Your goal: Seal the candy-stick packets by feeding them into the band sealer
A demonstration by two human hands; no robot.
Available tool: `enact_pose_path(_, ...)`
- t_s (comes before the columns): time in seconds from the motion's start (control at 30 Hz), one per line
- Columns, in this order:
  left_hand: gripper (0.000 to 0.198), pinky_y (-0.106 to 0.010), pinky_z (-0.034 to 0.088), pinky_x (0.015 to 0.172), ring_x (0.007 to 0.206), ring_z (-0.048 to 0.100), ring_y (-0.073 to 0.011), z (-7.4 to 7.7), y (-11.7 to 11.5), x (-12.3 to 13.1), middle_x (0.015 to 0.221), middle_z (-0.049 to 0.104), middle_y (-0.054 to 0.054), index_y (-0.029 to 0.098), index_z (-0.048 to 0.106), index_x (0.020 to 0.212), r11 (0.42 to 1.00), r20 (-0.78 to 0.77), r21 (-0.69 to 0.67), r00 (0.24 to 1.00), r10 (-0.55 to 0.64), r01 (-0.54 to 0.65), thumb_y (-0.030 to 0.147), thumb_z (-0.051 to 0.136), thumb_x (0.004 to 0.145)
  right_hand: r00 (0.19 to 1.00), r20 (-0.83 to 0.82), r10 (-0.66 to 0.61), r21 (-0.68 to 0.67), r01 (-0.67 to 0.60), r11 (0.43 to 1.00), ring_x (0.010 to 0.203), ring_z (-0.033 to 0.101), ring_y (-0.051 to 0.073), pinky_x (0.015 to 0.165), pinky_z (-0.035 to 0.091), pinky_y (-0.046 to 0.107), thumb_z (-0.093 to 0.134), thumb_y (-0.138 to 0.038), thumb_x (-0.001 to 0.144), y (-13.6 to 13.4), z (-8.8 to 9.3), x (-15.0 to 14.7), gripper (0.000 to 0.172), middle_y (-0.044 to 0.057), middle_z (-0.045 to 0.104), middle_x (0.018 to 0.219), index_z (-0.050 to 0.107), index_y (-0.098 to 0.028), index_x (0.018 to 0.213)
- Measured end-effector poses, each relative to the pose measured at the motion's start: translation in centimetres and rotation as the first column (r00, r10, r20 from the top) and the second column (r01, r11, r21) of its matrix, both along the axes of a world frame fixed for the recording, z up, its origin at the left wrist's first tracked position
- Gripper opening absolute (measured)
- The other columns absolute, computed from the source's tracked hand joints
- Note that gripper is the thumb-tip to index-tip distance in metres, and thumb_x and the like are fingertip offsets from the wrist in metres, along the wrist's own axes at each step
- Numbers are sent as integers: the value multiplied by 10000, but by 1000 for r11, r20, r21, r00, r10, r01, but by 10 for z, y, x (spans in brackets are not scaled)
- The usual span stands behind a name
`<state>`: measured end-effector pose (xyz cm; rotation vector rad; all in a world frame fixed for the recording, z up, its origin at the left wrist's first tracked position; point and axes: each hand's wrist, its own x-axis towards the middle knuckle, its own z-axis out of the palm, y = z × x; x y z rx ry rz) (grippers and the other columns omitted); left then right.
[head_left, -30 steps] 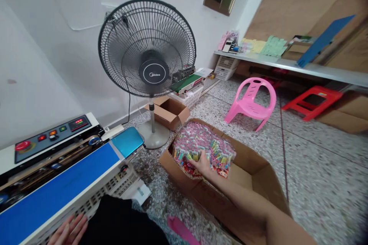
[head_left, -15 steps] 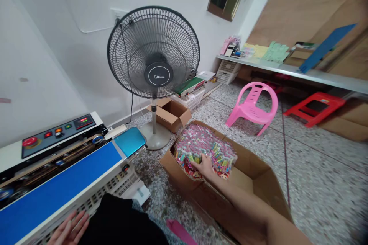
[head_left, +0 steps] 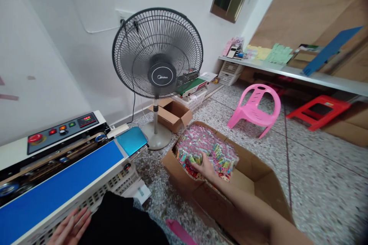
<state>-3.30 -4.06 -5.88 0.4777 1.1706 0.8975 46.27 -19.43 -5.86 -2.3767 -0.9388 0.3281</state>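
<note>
My right hand (head_left: 205,167) reaches into a long cardboard box (head_left: 260,178) on the floor. Its thumb and fingers close around the colourful plastic packets (head_left: 208,141) piled at the box's far end. The packets are clear and shiny, printed in pink, yellow and red; some fingertips are hidden among them. At the lower left, my left hand (head_left: 70,226) hangs open and holds nothing. Its fingers are stretched out beside the perforated side of a machine with a blue conveyor belt (head_left: 66,187).
A standing fan (head_left: 159,72) rises behind the boxes, with a small open carton (head_left: 174,113) by its base. A teal plate (head_left: 131,140) lies at the belt's end. To the right are a pink chair (head_left: 255,109), a red stool (head_left: 320,111) and a long table (head_left: 287,69).
The view has turned slightly to the left, so the scene sits a little further right. My right hand stays among the packets, and my left hand stays by the machine.
</note>
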Motion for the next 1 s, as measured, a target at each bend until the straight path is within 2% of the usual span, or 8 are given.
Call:
enact_pose_path(0.23,422,-447,327,999,1131,480,-281,7,-2,6,1097,640,-49,244,608,1021,1000,12,-24,1000,12,-11,375,676,625,992,-119,-49,119,63,991,747,587,223,711,460,347,637,-449,555,1,5,3,572,14,603,802,452,-204,1039)
enact_pose_path(0.37,407,-449,336,995,1129,484,-278,5,-3,1,1102,637,-46,254,603,1029,1000,20,-11,1000,1,0,376,660,645,992,-92,-90,244,110,964,839,574,236,775,445,373,649,-445,550,-12,16,21,572,51,601,909,432,-194,1017)
enact_pose_path(0.5,398,-433,336,999,1118,495,-270,0,0,0,1061,654,-45,244,605,1002,1000,3,4,1000,-11,11,390,665,636,985,-104,-138,359,167,918,855,561,228,799,442,392,675,-449,547,-25,38,38,583,51,585,931,425,-192,1006)
enact_pose_path(0.6,440,-461,342,992,1105,502,-294,6,1,9,1032,658,-47,227,609,965,1000,-57,15,998,-21,22,408,710,577,978,-156,-140,460,197,866,851,564,220,788,456,384,700,-441,544,-23,68,45,590,51,581,934,426,-188,1002)
enact_pose_path(0.7,513,-475,334,995,1116,487,-313,33,-1,36,1065,636,-50,218,602,974,994,-182,99,983,-28,47,402,752,519,982,-184,-53,543,146,827,881,569,216,808,456,376,719,-412,552,-9,109,39,613,54,588,968,424,-191,1042)
enact_pose_path(0.83,556,-421,316,1004,1159,452,-282,95,-11,101,1180,575,-89,211,562,1098,927,-153,331,979,-132,177,316,734,580,942,-227,246,574,-75,816,930,569,211,828,454,358,720,-360,592,28,159,-5,613,56,594,1025,418,-205,1103)
enact_pose_path(0.93,605,-382,336,986,1187,426,-272,138,-14,146,1255,514,-124,209,538,1152,866,6,445,966,-258,229,209,738,581,765,-346,543,585,-276,762,963,568,210,829,460,351,716,-320,614,65,178,-62,655,59,581,1080,384,-217,1169)
enact_pose_path(1.0,660,-372,350,972,1199,413,-265,155,-11,163,1280,491,-121,227,513,1184,838,114,477,928,-356,263,167,744,569,604,-410,684,594,-392,702,982,562,211,837,459,353,711,-305,622,89,181,-102,687,63,571,1106,359,-218,1205)
